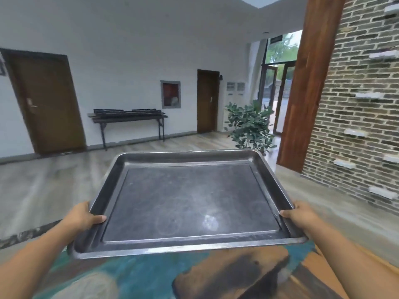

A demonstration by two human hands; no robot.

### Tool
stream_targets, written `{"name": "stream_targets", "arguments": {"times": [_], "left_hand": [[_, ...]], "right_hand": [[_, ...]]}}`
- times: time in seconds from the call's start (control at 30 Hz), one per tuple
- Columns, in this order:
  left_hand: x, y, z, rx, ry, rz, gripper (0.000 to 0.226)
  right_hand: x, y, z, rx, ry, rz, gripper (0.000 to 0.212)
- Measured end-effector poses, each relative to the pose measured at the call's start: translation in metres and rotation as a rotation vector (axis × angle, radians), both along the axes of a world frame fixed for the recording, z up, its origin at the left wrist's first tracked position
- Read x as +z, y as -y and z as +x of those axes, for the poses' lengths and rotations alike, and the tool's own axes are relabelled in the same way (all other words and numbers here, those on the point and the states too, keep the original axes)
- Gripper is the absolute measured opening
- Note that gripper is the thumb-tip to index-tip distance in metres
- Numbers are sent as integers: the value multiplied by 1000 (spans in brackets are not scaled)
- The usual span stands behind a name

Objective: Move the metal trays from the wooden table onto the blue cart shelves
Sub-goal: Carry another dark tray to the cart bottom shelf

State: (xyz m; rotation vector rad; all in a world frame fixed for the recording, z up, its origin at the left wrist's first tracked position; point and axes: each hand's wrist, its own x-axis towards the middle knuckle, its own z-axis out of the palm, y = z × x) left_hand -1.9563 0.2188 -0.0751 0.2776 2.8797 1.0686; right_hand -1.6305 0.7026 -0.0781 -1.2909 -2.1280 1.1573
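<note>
- Head view: a large rectangular metal tray (190, 201) is held out in front of the person, lifted clear of the surface below and roughly level, its far edge tipped slightly up.
- The left hand (83, 217) grips the tray's left rim near the close corner, with the thumb (98, 219) laid over the rim onto the inner slope; the other fingers are under the rim (hidden, so how they are spread cannot be told).
- The right hand (300, 216) grips the right rim in the same way, thumb pressed on top of the lip, remaining fingers out of sight beneath.
- The tray is bare inside, its flat bottom dull and scuffed, with a bright glare patch near the middle.
- Below the tray lies a wooden table top (226, 275) with brown grain and teal patches.
- Across the room, a dark side table (129, 117) stands against the white wall between two brown doors, carrying dark flat items too blurred to identify.
- A leafy potted plant (248, 124) stands near a wooden pillar (306, 83) beside a brick wall (362, 104).
</note>
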Motion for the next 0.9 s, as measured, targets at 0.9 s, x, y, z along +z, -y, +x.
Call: {"name": "stream_targets", "arguments": {"times": [0.9], "left_hand": [[-34, 367, 321, 1287, 12, -38, 34]], "right_hand": [[-49, 417, -395, 1301, -27, -7, 9]]}}
